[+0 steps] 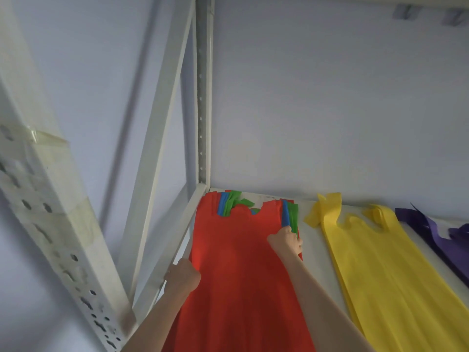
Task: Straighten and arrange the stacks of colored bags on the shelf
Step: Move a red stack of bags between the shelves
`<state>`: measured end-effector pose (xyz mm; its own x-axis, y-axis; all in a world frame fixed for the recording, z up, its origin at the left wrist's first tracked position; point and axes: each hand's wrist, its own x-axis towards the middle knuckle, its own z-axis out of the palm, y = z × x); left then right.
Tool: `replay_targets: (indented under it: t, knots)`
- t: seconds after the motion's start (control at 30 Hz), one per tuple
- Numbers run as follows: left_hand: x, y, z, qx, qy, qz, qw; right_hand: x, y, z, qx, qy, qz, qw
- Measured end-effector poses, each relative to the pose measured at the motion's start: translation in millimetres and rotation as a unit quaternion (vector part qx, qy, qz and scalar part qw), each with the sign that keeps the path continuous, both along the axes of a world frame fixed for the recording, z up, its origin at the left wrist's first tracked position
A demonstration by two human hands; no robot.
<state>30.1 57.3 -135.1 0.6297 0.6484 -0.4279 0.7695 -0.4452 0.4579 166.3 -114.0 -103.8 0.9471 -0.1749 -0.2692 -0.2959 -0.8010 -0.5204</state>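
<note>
Taking the red stack of bags (241,275) as the landmark, it lies flat on the white shelf (312,252), running from the near edge of the view away toward the back wall, close against the shelf's left side rail. At the red stack's near left edge, the left hand (183,275) is curled, fingers bunched together, apparently gripping that edge where it meets the rail, though whether the fingertips pinch the fabric or only press on it cannot be told. Farther along, at the red stack's right edge, the right hand (286,241) rests knuckles up with its fingers closed around the blue handle strip (286,216) and green handle strip (294,217) that stick out from beneath the red top layer. At the red stack's far end, more blue and green handles (228,203) show on the left, next to the scooped cut of the red bag's neck. To the right of the red stack, apart from it with bare shelf between, lies the yellow stack of bags (380,270), angled away to the right, its handles crumpled at the far end. Beyond that, farthest right of the red stack, is a purple stack of bags (441,237), partly cut off by the frame. Behind the red stack's far left corner rises the perforated white upright post (203,97).
</note>
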Motion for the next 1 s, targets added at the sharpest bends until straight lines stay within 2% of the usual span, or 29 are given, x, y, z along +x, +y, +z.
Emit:
replay_targets:
  t: [0.13,0.23,0.4,0.47,0.57,0.67,0.73,1.0]
  knots:
    - [-1.8,-0.4,1.5,-0.015,-0.016,0.014,1.0,9.0,-11.2,-6.5,0.121,0.059,-0.025,0.991]
    - [-2.5,-1.8,3.9,-0.031,-0.033,0.028,0.999,14.6,-18.7,-4.7,0.181,0.052,-0.012,0.982]
    - [-3.5,-10.3,11.6,-0.035,-0.088,0.022,0.995,9.9,-42.3,9.9,0.119,-0.021,-0.038,0.992]
    - [-4.4,-14.3,14.4,-0.047,-0.11,0.013,0.993,11.2,-51.3,5.0,0.128,-0.002,-0.021,0.992]
    - [-4.9,-23.5,20.5,-0.056,-0.099,-0.009,0.993,20.8,-63.2,-8.3,0.155,0.033,-0.02,0.987]
    - [-2.8,-28.5,21.4,-0.163,-0.116,-0.016,0.98,23.4,-69.8,-16.0,0.2,0.046,-0.015,0.979]
    - [-2.3,-31.3,25.0,-0.196,-0.119,-0.019,0.973,24.9,-72.7,-20.9,0.21,0.045,-0.002,0.977]
    - [-4.5,-44.0,32.9,-0.166,-0.152,-0.049,0.973,-15.9,-76.7,7.0,0.103,-0.006,0.044,0.994]
